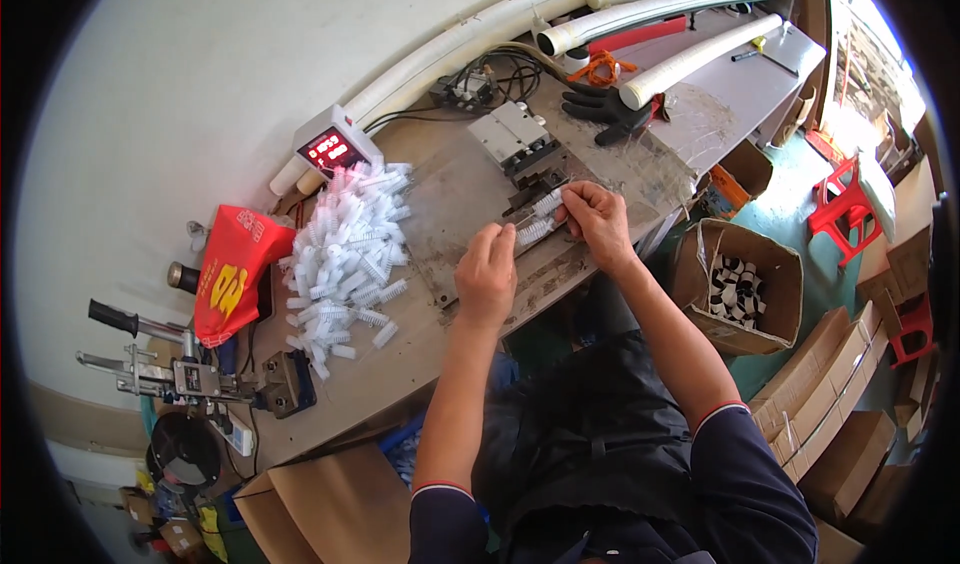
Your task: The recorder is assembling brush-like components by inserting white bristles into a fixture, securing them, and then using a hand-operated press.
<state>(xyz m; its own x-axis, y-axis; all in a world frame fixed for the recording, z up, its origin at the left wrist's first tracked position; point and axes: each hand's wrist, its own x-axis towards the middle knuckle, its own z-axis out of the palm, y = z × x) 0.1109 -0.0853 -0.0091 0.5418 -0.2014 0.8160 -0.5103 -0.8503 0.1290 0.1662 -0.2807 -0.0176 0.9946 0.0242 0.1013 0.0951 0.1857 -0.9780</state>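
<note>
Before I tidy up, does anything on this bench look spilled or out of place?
Possibly. White pieces lie in a loose, uncontained heap on the bench, with strays around its lower side. A black glove lies crumpled beside a white tube, looking dropped there. Nothing looks plainly broken.

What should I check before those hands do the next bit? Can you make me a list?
1. Bare left hand holding a small white ribbed plastic piece: ok.
2. Bare right hand holding a second white ribbed plastic piece: ok.
3. Either piece fixed to the dark metal fixture: cannot tell; too small to see.
4. More pieces nearby: ok, a big white heap of ribbed plastic pieces on the grey-brown table.
5. Gloves on: not ok, a black work glove lies unworn.
6. White display box lit: ok, red digits glow.
</note>
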